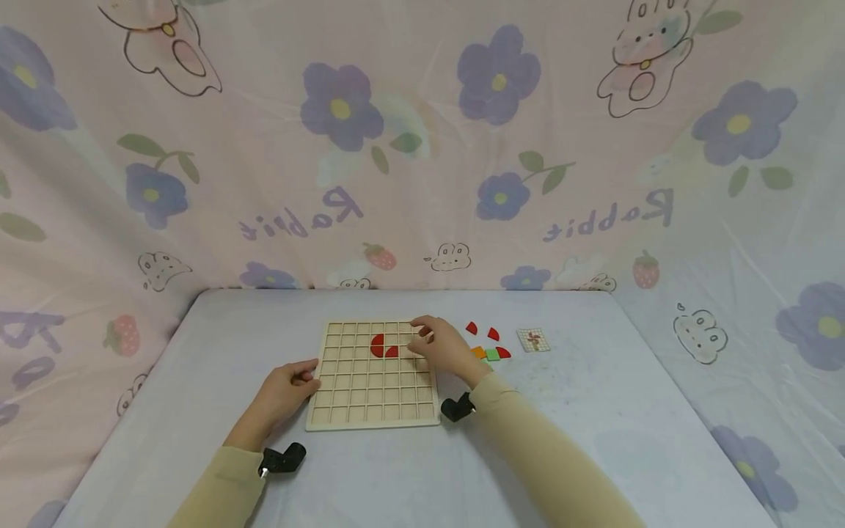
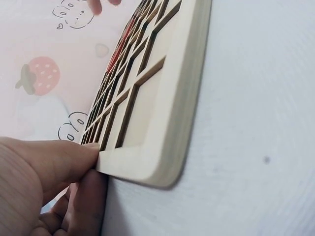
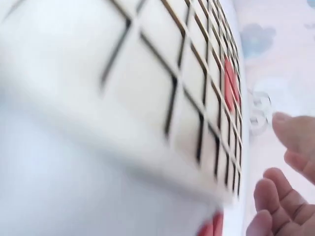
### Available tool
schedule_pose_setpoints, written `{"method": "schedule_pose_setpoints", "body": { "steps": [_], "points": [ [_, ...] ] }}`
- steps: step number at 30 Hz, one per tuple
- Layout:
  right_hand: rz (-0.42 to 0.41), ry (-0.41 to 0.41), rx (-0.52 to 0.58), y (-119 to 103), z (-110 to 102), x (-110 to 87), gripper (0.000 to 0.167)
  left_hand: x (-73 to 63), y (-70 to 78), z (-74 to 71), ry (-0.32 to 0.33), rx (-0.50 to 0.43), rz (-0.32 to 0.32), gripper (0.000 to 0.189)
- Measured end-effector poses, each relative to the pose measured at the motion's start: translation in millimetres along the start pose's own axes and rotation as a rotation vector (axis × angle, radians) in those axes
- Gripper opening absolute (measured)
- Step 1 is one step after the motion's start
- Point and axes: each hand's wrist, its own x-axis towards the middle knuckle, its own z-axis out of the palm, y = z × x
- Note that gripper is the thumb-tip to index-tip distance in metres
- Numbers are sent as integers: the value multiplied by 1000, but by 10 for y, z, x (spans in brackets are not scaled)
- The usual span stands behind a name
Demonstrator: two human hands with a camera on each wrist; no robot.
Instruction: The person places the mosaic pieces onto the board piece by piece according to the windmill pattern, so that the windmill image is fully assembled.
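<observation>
A wooden grid board (image 1: 372,425) lies on the white-covered table, with several red quarter-circle pieces (image 1: 377,345) set in cells of its upper middle. My left hand (image 1: 284,396) pinches the board's left edge between thumb and finger, as the left wrist view also shows. Over the board's upper right part is my right hand (image 1: 445,348). In the right wrist view this hand (image 3: 290,196) has thumb and fingers apart, with nothing visible between them. Right of the board lie loose red quarter-circles (image 1: 472,328), an orange square (image 1: 478,353) and a green square (image 1: 492,354), partly behind the right hand.
A small square pattern card (image 1: 533,339) with a grid and a reddish design lies to the right of the loose pieces. A printed curtain (image 1: 422,161) with flowers and rabbits hangs behind the table and along its sides.
</observation>
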Motion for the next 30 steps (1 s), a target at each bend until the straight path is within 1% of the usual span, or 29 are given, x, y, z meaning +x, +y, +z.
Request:
{"method": "schedule_pose_setpoints", "body": {
  "steps": [4, 7, 10, 13, 16, 19, 24, 25, 28, 30],
  "points": [
    [43, 65, -19, 170, -157, -36, 42, 9, -4, -6, -1, 6, 5, 49],
    [44, 58, -36, 239, -159, -26, 36, 15, -14, -20, -2, 12, 7, 50],
    [7, 2, -59, 182, -65, 12, 33, 13, -19, -31, -1, 12, 5, 50],
    [-47, -53, -84, 31, 72, 43, 29, 9, -22, -28, -6, 2, 10, 50],
    [-80, -82, -105, -66, 208, 98, 21, 7, -24, -13, -7, -2, 12, 50],
    [-85, -96, -124, -85, 290, 148, 13, 15, -30, 6, -4, -5, 9, 50],
    [-78, -86, -175, -60, 320, 187, 3, 10, -15, 17, -5, -11, 1, 50],
    [-74, -83, -178, -59, 320, 188, 3, 8, -11, 15, -6, -12, 2, 50],
    [-79, -91, -159, -57, 309, 184, 7, -1, 1, 1, -1, -16, 1, 49],
    [-81, -96, -129, -47, 283, 171, 5, -9, 10, -8, -1, -18, 1, 49]
  ]
}}
